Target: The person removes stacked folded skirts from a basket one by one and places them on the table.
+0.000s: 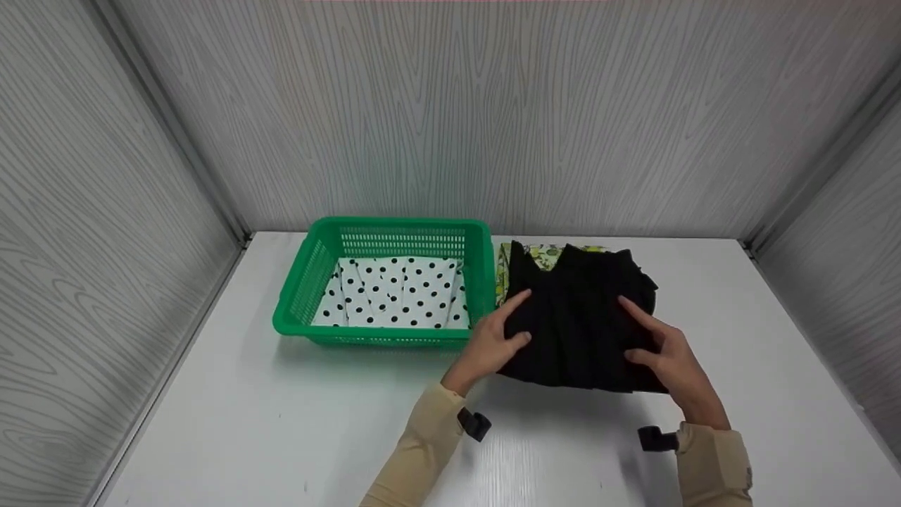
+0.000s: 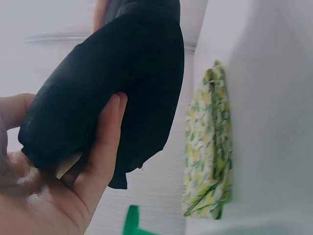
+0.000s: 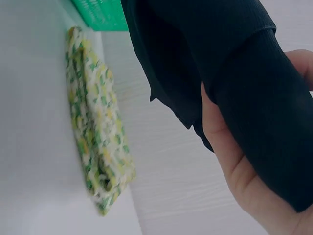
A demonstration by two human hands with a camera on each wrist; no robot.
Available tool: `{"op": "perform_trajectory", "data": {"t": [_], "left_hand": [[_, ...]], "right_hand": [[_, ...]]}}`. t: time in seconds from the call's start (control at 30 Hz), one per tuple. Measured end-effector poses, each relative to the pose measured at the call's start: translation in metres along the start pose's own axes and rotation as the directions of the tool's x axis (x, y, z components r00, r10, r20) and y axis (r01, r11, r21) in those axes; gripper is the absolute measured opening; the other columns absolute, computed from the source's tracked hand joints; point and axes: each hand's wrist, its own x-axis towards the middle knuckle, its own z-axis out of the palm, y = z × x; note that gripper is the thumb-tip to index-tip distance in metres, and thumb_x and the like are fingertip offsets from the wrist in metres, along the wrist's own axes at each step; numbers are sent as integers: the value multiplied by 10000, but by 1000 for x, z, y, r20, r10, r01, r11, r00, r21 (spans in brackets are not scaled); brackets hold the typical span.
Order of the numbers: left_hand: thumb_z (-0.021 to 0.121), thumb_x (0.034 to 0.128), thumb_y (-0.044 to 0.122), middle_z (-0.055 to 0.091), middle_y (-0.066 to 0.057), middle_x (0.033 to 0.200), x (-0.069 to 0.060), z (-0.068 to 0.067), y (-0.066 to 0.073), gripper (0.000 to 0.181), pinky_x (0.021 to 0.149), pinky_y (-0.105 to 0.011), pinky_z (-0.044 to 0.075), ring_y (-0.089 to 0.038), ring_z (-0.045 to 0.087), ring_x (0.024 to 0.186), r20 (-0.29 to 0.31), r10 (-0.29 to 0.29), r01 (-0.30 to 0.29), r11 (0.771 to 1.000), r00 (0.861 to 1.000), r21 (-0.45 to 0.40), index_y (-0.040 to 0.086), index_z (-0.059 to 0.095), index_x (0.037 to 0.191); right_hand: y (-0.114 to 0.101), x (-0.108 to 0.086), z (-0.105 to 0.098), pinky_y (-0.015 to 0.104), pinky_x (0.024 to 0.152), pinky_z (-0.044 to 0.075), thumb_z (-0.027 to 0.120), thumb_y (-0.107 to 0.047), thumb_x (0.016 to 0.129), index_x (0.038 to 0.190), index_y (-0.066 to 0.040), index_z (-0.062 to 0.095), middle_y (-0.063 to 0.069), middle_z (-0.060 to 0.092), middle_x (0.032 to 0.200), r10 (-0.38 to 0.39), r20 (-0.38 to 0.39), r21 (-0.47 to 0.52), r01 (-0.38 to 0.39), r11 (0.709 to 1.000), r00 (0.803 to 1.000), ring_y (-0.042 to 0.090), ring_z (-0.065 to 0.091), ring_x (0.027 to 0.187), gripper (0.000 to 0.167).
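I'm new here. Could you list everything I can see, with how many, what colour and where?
Black cloth: one, black, held up above the table
Patterned cloth: one, yellow, green and white, folded on the table, right of the basket
Basket: one, green, on the table
Dotted cloth: one, white with black dots, inside the basket
Table: one, white, under everything
Walls: three, grey, behind and at both sides
Wrist fittings: two, black, one per wrist
Sleeves: two, beige, on the forearms
Left hand and right hand: two, bare, gripping the black cloth
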Motion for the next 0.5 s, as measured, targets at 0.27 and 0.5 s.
{"op": "perform_trajectory", "data": {"t": [0.27,0.5], "left_hand": [[628,918,-39,373,-130,1594,-5,15,-17,704,1096,-444,379,-277,358,1440,43,-29,31,999,999,-44,68,383,1569],[650,916,-29,356,-117,1602,-11,24,-34,740,1078,-377,400,-235,346,1446,75,-84,87,995,994,-45,91,356,1585]], "right_hand": [[21,-8,-6,134,970,376,576,174,846,1586,-84,346,189,224,1634,67,25,-9,-67,998,997,362,229,1461,816],[40,-12,-8,149,951,412,560,168,867,1593,-78,320,209,200,1640,126,72,-9,-126,992,989,388,194,1481,803]]}}
